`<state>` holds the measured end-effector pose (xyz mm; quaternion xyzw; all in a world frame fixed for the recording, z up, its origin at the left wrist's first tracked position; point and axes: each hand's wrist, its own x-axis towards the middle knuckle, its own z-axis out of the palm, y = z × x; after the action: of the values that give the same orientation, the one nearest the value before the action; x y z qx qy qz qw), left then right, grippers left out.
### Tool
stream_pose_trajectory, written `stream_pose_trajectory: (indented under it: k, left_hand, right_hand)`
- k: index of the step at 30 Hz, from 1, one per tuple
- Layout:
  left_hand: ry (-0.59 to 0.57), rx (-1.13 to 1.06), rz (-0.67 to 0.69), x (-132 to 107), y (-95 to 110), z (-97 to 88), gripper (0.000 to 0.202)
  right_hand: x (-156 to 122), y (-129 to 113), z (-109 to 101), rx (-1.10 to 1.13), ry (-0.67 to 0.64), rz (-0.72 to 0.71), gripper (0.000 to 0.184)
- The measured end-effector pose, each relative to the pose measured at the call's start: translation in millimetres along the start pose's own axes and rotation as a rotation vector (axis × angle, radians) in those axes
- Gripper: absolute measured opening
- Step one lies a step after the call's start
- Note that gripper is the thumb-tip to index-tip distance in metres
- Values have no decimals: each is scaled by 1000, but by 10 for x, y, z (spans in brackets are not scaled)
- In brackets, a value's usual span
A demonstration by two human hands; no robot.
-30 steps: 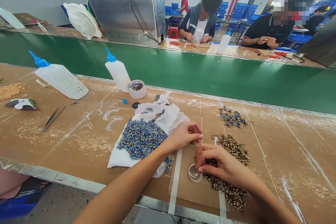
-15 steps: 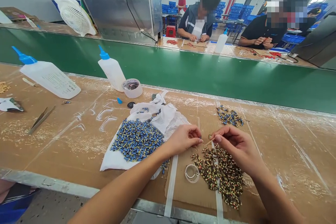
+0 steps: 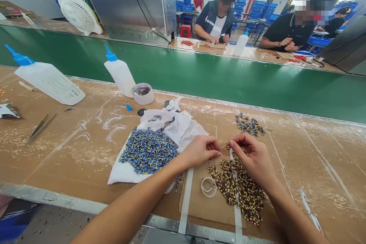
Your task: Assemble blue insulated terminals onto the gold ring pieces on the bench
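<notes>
My right hand (image 3: pixel 253 156) pinches a thin wooden toothpick (image 3: pixel 224 145), its tip pointing at my left fingertips. My left hand (image 3: pixel 204 150) is closed in a pinch, and what it holds is too small to make out. Beneath and beside my right hand spreads a pile of small dark, yellow and red pieces (image 3: pixel 243 194). To the left of my left hand, a heap of small blue-and-yellow pieces (image 3: pixel 148 150) lies on a white cloth (image 3: pixel 120 173). Beyond my right hand sits a smaller pile of blue, yellow and dark pieces (image 3: pixel 250 125).
A small clear round cup (image 3: pixel 208 187) stands by the dark pile. Two blue-tipped bottles, one upright (image 3: pixel 120 76) and one leaning (image 3: pixel 51 84), a tape roll (image 3: pixel 143 94) and tweezers (image 3: pixel 41 129) are at left. Across a green belt (image 3: pixel 183 72), two people work with red pieces.
My right hand has shifted slightly up and left, and the toothpick now lies closer to my left fingertips. The view has moved a little; my left hand stays nearly in place.
</notes>
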<state>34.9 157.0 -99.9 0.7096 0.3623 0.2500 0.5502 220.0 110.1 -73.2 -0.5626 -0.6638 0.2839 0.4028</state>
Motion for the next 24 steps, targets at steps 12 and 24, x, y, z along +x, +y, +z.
stream_pose_trajectory:
  k: [12,24]
  left_hand:
    - [4,0,3,-7,11,-1,5]
    - [-12,15,30,-8,-7,-5,5]
  right_hand:
    - [-14,10,36,-36,-33,-24,14]
    - [-13,-1,49,-77,-59,-105,11]
